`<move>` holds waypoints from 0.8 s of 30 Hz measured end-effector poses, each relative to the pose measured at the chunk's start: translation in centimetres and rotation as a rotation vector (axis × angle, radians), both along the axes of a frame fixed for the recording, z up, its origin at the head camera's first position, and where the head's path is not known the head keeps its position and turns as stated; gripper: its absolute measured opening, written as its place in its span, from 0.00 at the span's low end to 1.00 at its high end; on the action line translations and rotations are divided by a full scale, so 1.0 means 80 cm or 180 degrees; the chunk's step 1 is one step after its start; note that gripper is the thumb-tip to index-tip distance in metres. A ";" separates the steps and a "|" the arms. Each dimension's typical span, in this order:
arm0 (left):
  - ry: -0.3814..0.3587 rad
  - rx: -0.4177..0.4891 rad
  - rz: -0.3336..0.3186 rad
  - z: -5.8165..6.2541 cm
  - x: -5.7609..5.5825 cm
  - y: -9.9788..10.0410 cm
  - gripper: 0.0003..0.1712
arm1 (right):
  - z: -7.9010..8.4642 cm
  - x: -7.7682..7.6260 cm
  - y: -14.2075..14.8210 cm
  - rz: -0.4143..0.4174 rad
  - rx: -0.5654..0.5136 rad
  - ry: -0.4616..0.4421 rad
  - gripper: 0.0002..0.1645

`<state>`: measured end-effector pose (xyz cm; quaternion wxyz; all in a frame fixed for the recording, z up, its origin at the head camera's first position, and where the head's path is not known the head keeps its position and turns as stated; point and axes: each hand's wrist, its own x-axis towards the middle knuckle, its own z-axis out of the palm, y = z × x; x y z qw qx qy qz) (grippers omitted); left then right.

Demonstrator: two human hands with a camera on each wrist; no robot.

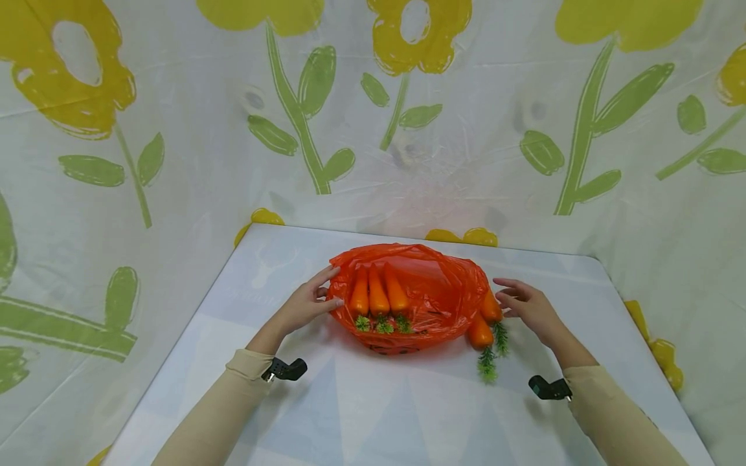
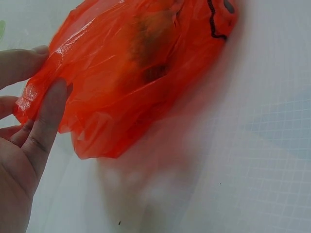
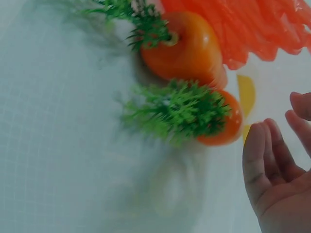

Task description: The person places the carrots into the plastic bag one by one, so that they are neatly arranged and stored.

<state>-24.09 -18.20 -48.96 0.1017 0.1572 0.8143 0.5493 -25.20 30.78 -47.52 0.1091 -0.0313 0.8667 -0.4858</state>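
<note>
A red plastic bag [image 1: 431, 285] lies on the table with its mouth spread wide. Three orange carrots [image 1: 377, 294] with short green tops are inside it, side by side at the left. My left hand [image 1: 305, 304] holds the bag's left edge between thumb and fingers, and the left wrist view shows the thin film [image 2: 58, 63] between them. Against the bag's right side lie two more carrots [image 3: 182, 46], their leafy tops [image 3: 177, 111] toward me. Beside these, my right hand [image 1: 529, 309] hovers with fingers loosely bent, holding nothing.
The table [image 1: 373, 414] has a pale surface with blue-grey triangle shapes. A white cloth [image 1: 466, 175] printed with yellow flowers hangs behind and around it. Dark wrist cameras [image 1: 285, 369] are strapped over both sleeves.
</note>
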 end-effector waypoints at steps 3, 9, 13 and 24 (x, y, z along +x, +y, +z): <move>-0.0002 0.0004 -0.0002 0.000 0.000 0.001 0.47 | -0.004 0.001 0.001 -0.0020 0.0121 -0.0049 0.35; -0.0004 0.0029 -0.0007 -0.001 -0.001 0.000 0.46 | -0.010 0.003 0.001 0.0032 0.0279 -0.0180 0.36; -0.0012 0.0047 -0.0008 -0.003 -0.001 -0.001 0.46 | -0.013 0.003 0.001 0.0061 0.0273 -0.0265 0.36; -0.0006 0.0002 0.0013 0.001 0.000 0.000 0.46 | -0.026 -0.002 -0.008 0.0162 0.0349 -0.0399 0.43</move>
